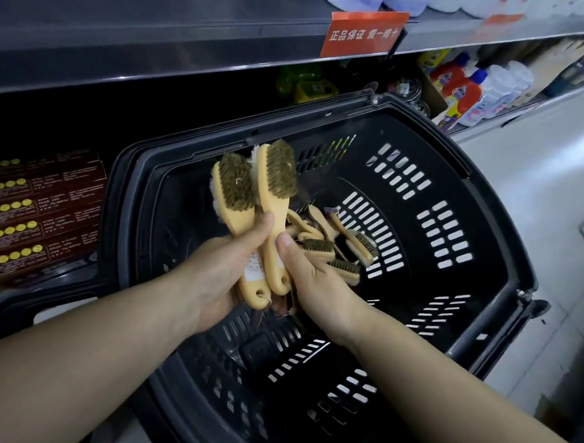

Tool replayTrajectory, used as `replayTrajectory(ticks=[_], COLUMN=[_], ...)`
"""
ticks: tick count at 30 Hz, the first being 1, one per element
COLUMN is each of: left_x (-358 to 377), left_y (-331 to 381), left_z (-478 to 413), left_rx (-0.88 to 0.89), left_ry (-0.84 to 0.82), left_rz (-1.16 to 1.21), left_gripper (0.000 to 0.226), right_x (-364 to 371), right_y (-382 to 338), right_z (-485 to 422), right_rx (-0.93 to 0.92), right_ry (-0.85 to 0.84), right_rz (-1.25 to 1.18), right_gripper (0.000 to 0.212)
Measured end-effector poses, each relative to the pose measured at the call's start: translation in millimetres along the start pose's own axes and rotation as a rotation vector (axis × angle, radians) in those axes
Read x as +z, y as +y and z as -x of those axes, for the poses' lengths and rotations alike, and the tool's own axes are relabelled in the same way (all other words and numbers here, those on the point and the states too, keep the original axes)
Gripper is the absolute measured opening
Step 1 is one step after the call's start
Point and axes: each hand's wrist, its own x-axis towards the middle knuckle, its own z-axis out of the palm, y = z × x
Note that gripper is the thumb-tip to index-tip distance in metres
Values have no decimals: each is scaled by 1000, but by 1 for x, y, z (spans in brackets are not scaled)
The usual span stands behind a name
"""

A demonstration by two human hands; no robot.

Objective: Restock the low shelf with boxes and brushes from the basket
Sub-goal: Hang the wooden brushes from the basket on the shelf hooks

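The black basket (454,154) is sitting beneath both sets of fingers, with the low shelf (20,291) and its stacked boxes (43,217) lying to their left. The left hand (221,278) and right hand (314,286) are clamping their fingers around a fanned bunch of brushes (272,177). More loose brushes (356,247) are lying just beyond the right fingertips. Being held only by the handles, the bunch is probably risking a slip, which could spill brushes back down.

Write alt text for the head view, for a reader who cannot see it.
The left hand and right hand together grip a bunch of wooden-handled brushes above a black basket, where more brushes lie loose. Dark boxes sit stacked at left, beside the basket.
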Motion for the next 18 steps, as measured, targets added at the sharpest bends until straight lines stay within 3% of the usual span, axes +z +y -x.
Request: replayTrajectory(ticks=[2, 5, 7, 8, 10, 12, 13, 14, 16, 18], left_x=[0, 0, -1, -3, -6, -7, -7, -7, -6, -5], left_y=[0, -3, -6, -7, -8, -9, -9, -10, -10, -10], left_z=[0, -1, -2, -3, -4, -6, -6, -7, -7, -7], left_rx=[5, 14, -9, -17, -30, -45, -56, -67, -91, -102], left_ry=[-2, 72, 98, 111, 132, 149, 160, 165, 158, 121], left_rz=[-12, -103, -115, -119, -127, -136, -141, -150, -173, -207], left_gripper=[34, 8, 9, 11, 15, 15, 12, 7, 2, 7], right_x=[-4, -30, -60, -77, -115, -149, -159, -165, -168, -168], right_y=[3, -4, -5, -1, 19, 46, 59, 73, 100, 120], right_z=[-2, -8, -21, -32, -64, -91, -98, -103, -107, -110], right_rx=[34, 190, 325, 365, 420, 505, 584, 659, 619, 597], right_ry=[-83, -383, -524, -494, -201, 105, 181, 180, 56, 113], right_rz=[46, 307, 450, 496, 643, 993, 1092, 1138, 1417, 1379], right_gripper=[38, 30, 26, 29, 37, 47, 53, 56, 48, 46])
